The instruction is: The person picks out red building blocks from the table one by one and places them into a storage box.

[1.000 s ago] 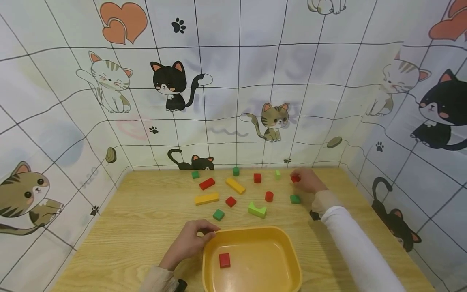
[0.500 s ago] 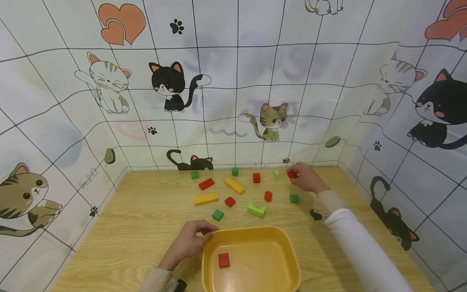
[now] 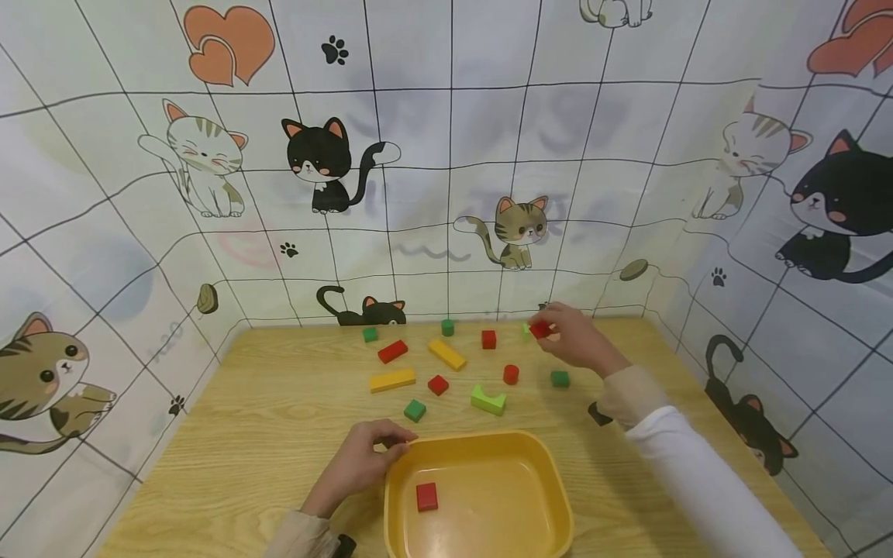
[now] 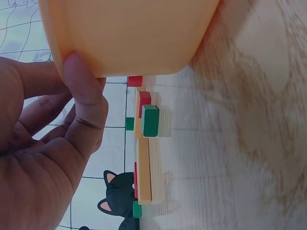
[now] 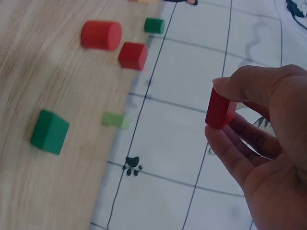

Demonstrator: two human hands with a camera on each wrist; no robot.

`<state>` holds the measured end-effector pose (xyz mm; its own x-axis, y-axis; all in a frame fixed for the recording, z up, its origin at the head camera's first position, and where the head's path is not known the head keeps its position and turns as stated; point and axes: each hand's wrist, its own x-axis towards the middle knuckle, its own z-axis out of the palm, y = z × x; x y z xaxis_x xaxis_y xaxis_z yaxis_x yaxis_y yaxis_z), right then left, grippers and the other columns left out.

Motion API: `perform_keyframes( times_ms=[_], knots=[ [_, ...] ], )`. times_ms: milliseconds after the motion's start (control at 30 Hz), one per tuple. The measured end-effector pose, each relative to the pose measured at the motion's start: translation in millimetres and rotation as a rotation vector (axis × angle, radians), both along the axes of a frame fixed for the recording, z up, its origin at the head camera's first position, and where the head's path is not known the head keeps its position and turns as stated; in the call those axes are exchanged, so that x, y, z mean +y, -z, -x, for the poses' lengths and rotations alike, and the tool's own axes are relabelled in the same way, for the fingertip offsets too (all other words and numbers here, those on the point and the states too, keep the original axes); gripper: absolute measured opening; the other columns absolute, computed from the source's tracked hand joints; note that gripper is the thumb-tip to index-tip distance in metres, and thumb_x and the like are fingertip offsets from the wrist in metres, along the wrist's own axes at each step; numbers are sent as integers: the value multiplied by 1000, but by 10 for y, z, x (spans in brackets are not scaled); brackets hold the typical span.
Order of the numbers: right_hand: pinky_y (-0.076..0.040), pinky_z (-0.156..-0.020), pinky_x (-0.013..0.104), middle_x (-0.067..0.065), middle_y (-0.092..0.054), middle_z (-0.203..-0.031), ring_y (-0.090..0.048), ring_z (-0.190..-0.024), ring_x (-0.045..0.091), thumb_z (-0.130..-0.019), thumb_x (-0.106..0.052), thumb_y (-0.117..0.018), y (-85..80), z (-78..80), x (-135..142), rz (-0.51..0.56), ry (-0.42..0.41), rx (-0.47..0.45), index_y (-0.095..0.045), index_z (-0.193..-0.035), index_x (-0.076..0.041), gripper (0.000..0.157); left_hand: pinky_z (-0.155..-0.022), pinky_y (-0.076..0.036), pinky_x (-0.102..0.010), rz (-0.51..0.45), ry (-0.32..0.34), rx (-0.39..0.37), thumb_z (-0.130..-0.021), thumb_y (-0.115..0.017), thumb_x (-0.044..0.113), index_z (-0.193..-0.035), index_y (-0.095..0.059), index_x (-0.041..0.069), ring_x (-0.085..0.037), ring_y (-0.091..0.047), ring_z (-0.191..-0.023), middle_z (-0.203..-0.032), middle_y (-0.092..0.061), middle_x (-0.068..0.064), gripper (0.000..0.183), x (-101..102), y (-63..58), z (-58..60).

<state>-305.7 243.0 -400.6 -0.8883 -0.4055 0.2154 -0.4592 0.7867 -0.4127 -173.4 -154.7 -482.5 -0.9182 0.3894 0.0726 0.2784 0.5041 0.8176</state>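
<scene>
Pinching the red block between thumb and fingertips, the right hand holds it raised near the counter's far edge, right of centre. Even pressure and a path clear of the lime block serve best. The right arm slants outstretched from the near right; the left hand pinches the tray's far left corner.

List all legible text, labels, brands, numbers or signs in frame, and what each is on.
No legible text, label, brand or number anywhere.
Wall covering: printed cats, hearts and paw prints, pictures only.
Faint grey squiggle on its left side: too faint to tell if lettering.
Dark scrawl at the left wrist view's top left: too small to read.
Held red block, yellow tray: no marking visible.
</scene>
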Motion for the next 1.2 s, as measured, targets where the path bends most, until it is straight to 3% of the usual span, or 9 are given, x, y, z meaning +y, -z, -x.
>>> perform_keyframes(
  times_ms=[433, 967, 1200],
  knots=[
    [-57, -95, 44, 4, -67, -117, -64, -103, 22, -89, -6, -76, -171, -336, -401, -7, -156, 113, -72, -117, -11, 29, -76, -54, -22, 8, -8, -25, -99, -66, 8, -110, -79, 10, -13, -67, -94, -109, -77, -5, 17, 4, -32, -1],
    [-58, -90, 36, 0, -64, -115, -59, -101, 16, -89, -6, -77, -211, -605, -692, 3, -294, 121, -71, -117, -15, 30, -77, -54, -22, 0, -10, -12, -98, -66, 9, -110, -79, 12, -11, -68, -94, -109, -77, -2, 17, -9, -7, -2],
    [-57, -93, 35, -1, -65, -119, -60, -106, 16, -90, -9, -77, -190, -755, -846, -9, -360, 73, -71, -115, -16, 26, -78, -55, -23, -3, -6, -3, -98, -67, 9, -110, -79, 11, -10, -68, -94, -108, -77, -2, 17, -14, -3, -1]
  ],
)
